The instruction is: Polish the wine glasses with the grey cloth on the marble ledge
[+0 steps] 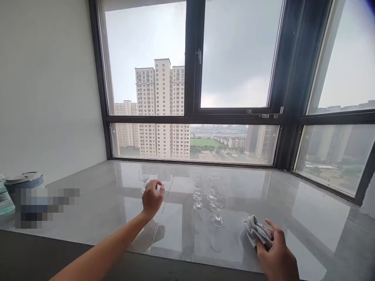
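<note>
My left hand (151, 198) hovers over the glossy grey stone sill (96, 203), fingers curled loosely with nothing in them, just right of a lone clear wine glass (143, 178). That glass stands upright and apart from my fingers. A cluster of several clear stemmed glasses (209, 195) stands in the middle of the sill; the nearest glass (218, 208) is at its front. My right hand (275, 255) rests near the front edge at the right, fingers closed on a crumpled grey cloth (255, 231).
A large dark-framed window (191, 117) lines the back and right of the sill. A white wall (43, 86) is at the left. A grey-lidded round container (23, 180) stands at the far left beside a blurred patch.
</note>
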Demonstrator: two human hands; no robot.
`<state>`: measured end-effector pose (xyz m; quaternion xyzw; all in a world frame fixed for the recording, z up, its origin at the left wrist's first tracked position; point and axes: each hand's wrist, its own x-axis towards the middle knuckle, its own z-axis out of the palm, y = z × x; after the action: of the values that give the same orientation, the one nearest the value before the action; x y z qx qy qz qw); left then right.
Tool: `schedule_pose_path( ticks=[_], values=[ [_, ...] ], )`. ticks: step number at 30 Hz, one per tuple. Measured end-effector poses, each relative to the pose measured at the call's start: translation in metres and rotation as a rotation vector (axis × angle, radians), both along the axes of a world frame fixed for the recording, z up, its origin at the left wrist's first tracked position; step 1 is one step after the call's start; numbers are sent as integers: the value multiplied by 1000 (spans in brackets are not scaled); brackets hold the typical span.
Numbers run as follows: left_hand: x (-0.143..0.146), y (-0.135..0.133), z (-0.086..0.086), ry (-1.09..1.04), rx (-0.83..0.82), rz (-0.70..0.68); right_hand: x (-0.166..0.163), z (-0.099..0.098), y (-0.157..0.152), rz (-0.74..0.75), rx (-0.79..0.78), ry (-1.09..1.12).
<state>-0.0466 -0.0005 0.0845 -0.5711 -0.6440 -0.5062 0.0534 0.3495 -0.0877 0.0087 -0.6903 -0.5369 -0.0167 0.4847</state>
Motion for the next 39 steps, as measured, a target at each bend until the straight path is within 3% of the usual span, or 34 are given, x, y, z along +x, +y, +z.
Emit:
schedule_pose_path(
  ticks=[3,5,9,14,19,24,27,30,33,39],
  values=[
    [-52,4,6,-278,94,246,1,1,2,-9,-22,0],
    [-75,11,5,-384,50,296,1,1,4,-31,-26,12],
    [-93,32,-1,-460,-95,144,1,0,4,-42,-34,18],
    [-86,47,-4,-450,-208,-52,1,-2,4,-46,-34,15],
    [-49,12,-7,-262,-111,-221,2,-3,6,-49,-12,15],
    [27,-38,2,555,258,-671,1,0,3,-7,-15,13],
    [82,-46,9,836,494,-887,-2,2,0,-4,18,19],
    [128,-42,7,831,595,-956,-7,3,-1,-5,77,48],
    [155,-36,-3,767,598,-974,-10,5,-1,13,130,125],
    [155,-34,-21,622,484,-981,-15,35,-11,88,191,424]
  ],
)
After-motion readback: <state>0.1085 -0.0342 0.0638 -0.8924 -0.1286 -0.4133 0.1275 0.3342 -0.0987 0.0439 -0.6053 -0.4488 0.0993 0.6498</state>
